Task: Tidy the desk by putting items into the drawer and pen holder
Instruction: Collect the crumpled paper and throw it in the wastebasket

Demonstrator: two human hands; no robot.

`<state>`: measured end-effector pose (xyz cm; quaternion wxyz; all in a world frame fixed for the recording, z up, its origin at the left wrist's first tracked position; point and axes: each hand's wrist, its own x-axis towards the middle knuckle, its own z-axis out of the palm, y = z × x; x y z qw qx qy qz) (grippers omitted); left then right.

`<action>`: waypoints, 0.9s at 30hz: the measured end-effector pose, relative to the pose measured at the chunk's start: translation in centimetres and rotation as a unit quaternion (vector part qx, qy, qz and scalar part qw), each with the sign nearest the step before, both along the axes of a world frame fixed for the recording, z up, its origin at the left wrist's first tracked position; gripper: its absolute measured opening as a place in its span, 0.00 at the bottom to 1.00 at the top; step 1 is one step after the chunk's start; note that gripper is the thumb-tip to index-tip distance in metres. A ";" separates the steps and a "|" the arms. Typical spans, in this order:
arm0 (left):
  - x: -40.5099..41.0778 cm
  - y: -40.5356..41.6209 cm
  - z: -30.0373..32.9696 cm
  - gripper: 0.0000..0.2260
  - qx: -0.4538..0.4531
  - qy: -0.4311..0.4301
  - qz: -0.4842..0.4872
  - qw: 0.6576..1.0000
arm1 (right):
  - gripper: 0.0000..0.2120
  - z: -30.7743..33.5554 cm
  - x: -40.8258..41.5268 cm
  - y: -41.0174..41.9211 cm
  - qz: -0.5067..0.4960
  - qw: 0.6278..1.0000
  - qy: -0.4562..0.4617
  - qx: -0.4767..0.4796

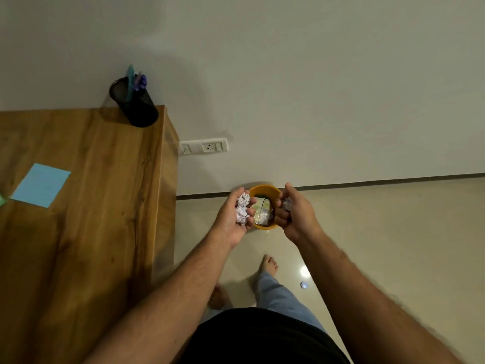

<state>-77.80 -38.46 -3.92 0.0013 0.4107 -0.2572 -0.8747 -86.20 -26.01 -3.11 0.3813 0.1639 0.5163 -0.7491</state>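
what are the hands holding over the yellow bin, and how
Each holds crumpled paper: the left hand cradles a ball in its palm; the right hand closes around another.

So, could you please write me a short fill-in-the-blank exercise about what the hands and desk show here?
1. Both hands, left hand and right hand, hold crumpled ____.
2. They hang over a ____ bin on the floor.
3. The black pen holder stands at the desk's ____ corner, by the wall.
4. The sheet on the desk is ____.

Missing: paper; yellow; far; blue
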 end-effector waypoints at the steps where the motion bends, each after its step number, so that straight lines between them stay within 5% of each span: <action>1: -0.7 0.1 -0.5 0.07 0.002 -0.013 0.000 1.000 | 0.18 -0.5 -0.8 0.2 -0.001 1.000 -0.005 0.004; 15: -10.2 1.9 -7.9 0.09 -0.003 -0.131 -0.030 0.991 | 0.14 -8.0 -12.0 2.7 0.035 0.992 -0.044 0.114; 27: -15.9 -0.1 -23.7 0.10 -0.032 -0.204 -0.102 0.973 | 0.18 -24.5 -15.6 1.8 0.066 0.981 -0.060 0.174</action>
